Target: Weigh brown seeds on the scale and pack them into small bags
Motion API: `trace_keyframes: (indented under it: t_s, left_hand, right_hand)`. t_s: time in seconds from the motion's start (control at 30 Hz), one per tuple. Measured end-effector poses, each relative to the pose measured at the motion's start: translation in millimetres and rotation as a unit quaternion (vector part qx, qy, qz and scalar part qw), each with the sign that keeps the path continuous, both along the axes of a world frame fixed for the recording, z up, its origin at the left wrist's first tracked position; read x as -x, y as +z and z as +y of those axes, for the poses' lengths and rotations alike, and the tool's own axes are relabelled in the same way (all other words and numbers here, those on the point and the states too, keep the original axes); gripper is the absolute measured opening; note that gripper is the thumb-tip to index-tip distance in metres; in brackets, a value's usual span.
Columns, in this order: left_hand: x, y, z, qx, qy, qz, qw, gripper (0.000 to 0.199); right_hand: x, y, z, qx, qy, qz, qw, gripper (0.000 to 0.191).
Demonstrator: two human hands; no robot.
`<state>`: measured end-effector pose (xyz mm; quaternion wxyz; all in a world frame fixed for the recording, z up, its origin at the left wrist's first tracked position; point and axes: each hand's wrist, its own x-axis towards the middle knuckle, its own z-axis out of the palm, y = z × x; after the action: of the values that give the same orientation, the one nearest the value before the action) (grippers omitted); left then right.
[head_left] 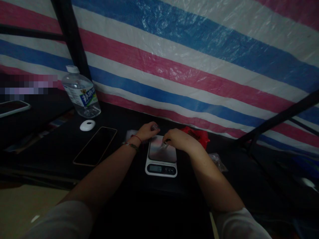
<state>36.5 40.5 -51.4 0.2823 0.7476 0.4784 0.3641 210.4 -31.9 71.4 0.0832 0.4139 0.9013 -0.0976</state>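
A white digital kitchen scale (161, 170) with a metal plate lies on the black table, its display toward me. Over the right part of the plate, my right hand (175, 138) is closed in a pinch on a small clear plastic bag (163, 146), whose contents are too blurred to read. My left hand (146, 131) is at the scale's far left corner, fingers curled round a small see-through item (155, 127) of a kind I cannot make out. Behind my right wrist rests an open red plastic bag (203, 136) with brownish contents.
To the left lie a phone (96, 146) and a white oval object (87, 125), with a large clear water bottle (81, 94) behind them. A small clear bag (218, 162) is right of my forearm. A striped tarp (174, 66) hangs behind the table between dark posts.
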Motion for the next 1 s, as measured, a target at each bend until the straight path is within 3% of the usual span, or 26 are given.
trace_keyframes:
  t_s: [0.3, 1.0]
  left_hand:
    - [1, 0.4, -1, -0.002, -0.001, 0.002, 1.000, 0.039]
    - [1, -0.7, 0, -0.010, 0.003, 0.007, 1.000, 0.035]
  right_hand:
    - [3, 3.1, -2, -0.015, -0.058, 0.015, 0.998, 0.030]
    - [2, -3.9, -10, -0.048, -0.066, 0.005, 0.997, 0.021]
